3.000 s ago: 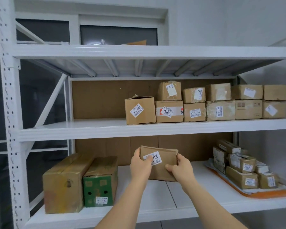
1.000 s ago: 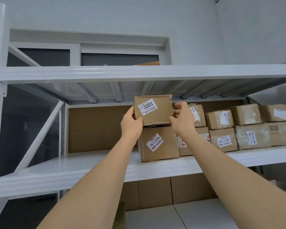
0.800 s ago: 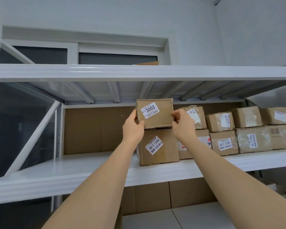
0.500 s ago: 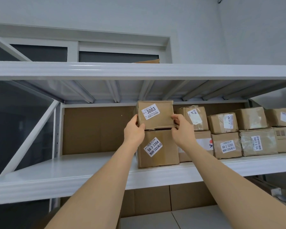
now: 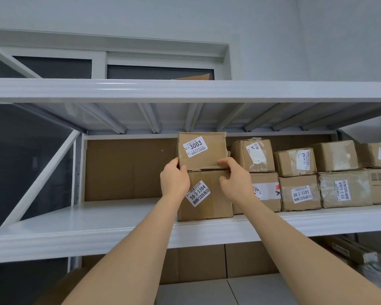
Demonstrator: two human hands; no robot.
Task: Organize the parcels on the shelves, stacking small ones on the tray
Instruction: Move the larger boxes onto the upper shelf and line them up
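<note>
A small brown parcel labelled 3003 (image 5: 201,150) sits on top of a larger brown parcel labelled 56-3-3304 (image 5: 205,199) on the middle shelf (image 5: 97,227). My left hand (image 5: 174,180) grips the small parcel's lower left corner, thumb up along its side. My right hand (image 5: 235,181) holds its lower right corner with curled fingers and covers part of the larger parcel's front. The tray itself is not visible.
To the right, a two-high row of taped brown parcels (image 5: 297,192) fills the middle shelf. The top shelf (image 5: 185,90) runs just above the stack. Small parcels (image 5: 348,249) show partly on the lower shelf at bottom right. A diagonal brace (image 5: 42,179) crosses the left side.
I lifted the 3003 parcel from the lower shelf up to the middle shelf and set it on the 56-3-3304 parcel. My hands have slid down to its lower corners.
</note>
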